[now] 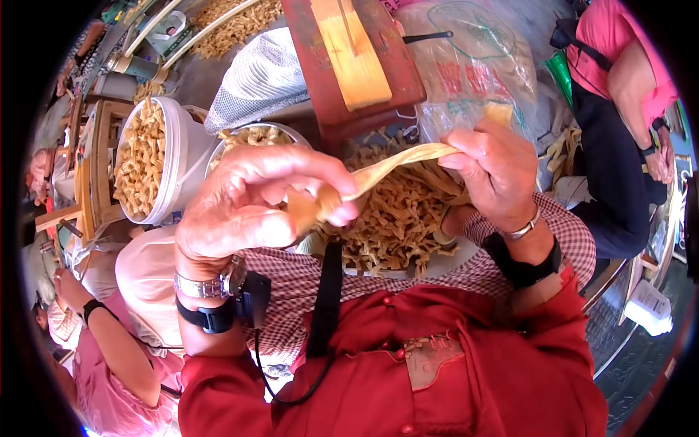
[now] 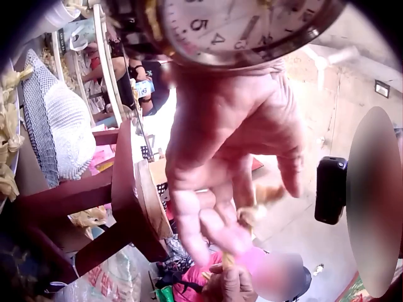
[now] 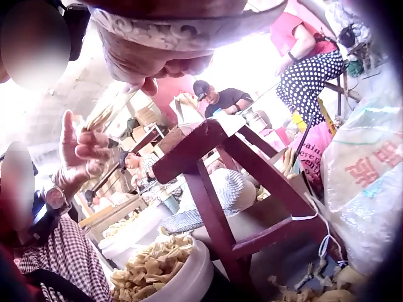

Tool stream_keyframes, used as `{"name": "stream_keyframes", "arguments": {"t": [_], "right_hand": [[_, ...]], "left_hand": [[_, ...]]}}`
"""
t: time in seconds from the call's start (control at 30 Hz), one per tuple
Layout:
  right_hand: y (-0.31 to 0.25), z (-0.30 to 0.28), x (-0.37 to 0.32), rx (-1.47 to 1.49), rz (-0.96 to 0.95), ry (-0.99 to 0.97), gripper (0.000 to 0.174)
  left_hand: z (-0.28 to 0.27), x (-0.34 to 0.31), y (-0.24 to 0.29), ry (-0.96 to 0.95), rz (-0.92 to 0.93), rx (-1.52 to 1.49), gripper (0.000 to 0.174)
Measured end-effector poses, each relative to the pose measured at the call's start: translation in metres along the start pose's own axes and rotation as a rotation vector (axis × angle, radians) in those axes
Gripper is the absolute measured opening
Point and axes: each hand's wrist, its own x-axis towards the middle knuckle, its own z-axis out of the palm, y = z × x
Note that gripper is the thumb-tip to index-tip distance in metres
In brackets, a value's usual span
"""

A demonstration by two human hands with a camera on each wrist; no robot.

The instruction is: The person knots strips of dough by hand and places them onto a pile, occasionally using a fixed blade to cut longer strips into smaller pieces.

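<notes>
A pale yellow, leathery strip (image 1: 400, 159) stretches between both hands above a basin of short yellowish pieces (image 1: 397, 215). My right hand (image 1: 495, 167) pinches one end between thumb and bent fingers, and a short flat tail sticks up behind the knuckles. At the other end, my left hand (image 1: 269, 197) holds the strip between thumb and fingers, where it bends into a loop near the fingertips. The left wrist view shows the folded part of the strip (image 2: 252, 214) beside the left fingers (image 2: 211, 226).
A white bucket (image 1: 175, 156) of knotted pieces stands at the left, with a second bucket (image 3: 195, 277) nearer. A red-brown wooden bench (image 1: 404, 87) bearing a yellow board (image 1: 357, 73) is ahead. Clear plastic bags (image 1: 480, 58) lie right of it. Other people sit on both sides.
</notes>
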Motion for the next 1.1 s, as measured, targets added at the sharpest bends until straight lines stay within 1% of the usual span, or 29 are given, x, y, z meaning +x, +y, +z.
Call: {"name": "stream_keyframes", "arguments": {"t": [0.07,0.1,0.13,0.2,0.23,0.27,0.33,0.37,0.4,0.43,0.47,0.5,0.53,0.6,0.63,0.67,0.7,0.73,0.77,0.83,0.93,0.97,1.0,1.03,1.07,1.1], "right_hand": [[-0.006,-0.003,0.000,0.003,-0.078,0.003,0.023],[-0.006,0.000,-0.001,-0.046,-0.152,-0.011,0.024],[-0.010,-0.001,0.000,-0.043,-0.194,-0.024,0.023],[-0.024,0.005,0.004,-0.033,-0.275,-0.057,0.021],[-0.028,0.009,0.006,-0.008,-0.363,0.003,0.018],[-0.037,0.010,0.008,-0.088,-0.397,0.006,0.015],[-0.045,0.004,0.015,-0.157,-0.480,-0.068,0.014],[-0.048,0.003,0.019,-0.147,-0.478,-0.053,0.014],[-0.049,0.003,0.022,-0.142,-0.479,-0.036,0.015],[-0.048,0.003,0.022,-0.161,-0.463,-0.025,0.018],[-0.043,0.002,0.026,-0.183,-0.544,0.001,0.015],[-0.053,-0.004,0.026,-0.140,-0.519,-0.041,0.021],[-0.065,-0.008,0.025,-0.094,-0.494,-0.085,0.028],[-0.088,-0.004,0.014,0.233,-0.198,-0.063,0.027],[-0.096,-0.002,0.012,0.398,-0.077,-0.083,0.030],[-0.103,0.000,0.009,0.564,0.046,-0.083,0.034],[-0.108,0.001,0.009,0.732,0.142,-0.117,0.044],[-0.112,0.004,0.009,0.908,0.221,-0.153,0.046],[-0.116,0.007,0.009,1.080,0.310,-0.177,0.049],[-0.137,-0.007,0.015,1.263,0.471,-0.221,0.047],[-0.136,-0.010,0.009,1.686,0.510,-0.331,0.036],[-0.126,-0.005,0.005,1.642,0.534,-0.393,0.031],[-0.123,-0.002,0.004,1.594,0.560,-0.453,0.027],[-0.126,0.001,0.002,1.473,0.608,-0.422,0.028],[-0.125,0.001,0.001,1.424,0.622,-0.395,0.024],[-0.123,0.001,-0.001,1.375,0.638,-0.365,0.020]], "left_hand": [[0.005,-0.002,0.003,-0.008,-0.092,0.094,0.053],[0.006,-0.004,-0.002,-0.031,-0.083,0.025,0.058],[0.007,-0.004,-0.002,-0.048,-0.148,0.000,0.058],[0.020,-0.002,-0.002,-0.016,-0.273,-0.013,0.054],[0.031,0.001,-0.004,0.026,-0.268,-0.015,0.054],[0.036,0.002,-0.011,0.045,-0.255,-0.062,0.046],[0.042,-0.001,-0.010,0.188,-0.329,0.003,0.036],[0.049,-0.005,-0.006,0.213,-0.366,-0.249,0.027],[0.055,-0.008,-0.009,0.122,-0.225,-0.259,0.029],[0.057,-0.013,-0.009,0.079,-0.191,-0.235,0.030],[0.059,-0.019,-0.008,0.035,-0.154,-0.211,0.032],[0.064,-0.025,-0.004,0.018,-0.173,-0.196,0.037],[0.073,-0.031,-0.001,0.049,-0.140,-0.136,0.038],[0.090,-0.044,0.006,0.117,-0.077,-0.014,0.042],[0.096,-0.048,0.009,0.164,-0.029,0.005,0.046],[0.102,-0.051,0.011,0.209,0.021,0.043,0.042],[0.106,-0.051,0.015,0.243,0.038,0.230,0.040],[0.110,-0.050,0.020,0.275,0.054,0.416,0.038],[0.118,-0.050,0.020,0.479,0.112,0.531,0.030],[0.119,-0.047,0.016,0.361,0.333,0.529,0.026],[0.112,-0.048,0.002,0.434,0.490,0.765,0.024],[0.106,-0.044,-0.003,0.443,0.520,0.780,0.024],[0.117,-0.043,-0.008,0.601,0.432,0.708,0.023],[0.118,-0.039,-0.010,0.612,0.413,0.481,0.012],[0.119,-0.038,-0.013,0.650,0.350,0.435,0.011],[0.120,-0.035,-0.015,0.641,0.362,0.374,0.010]]}}
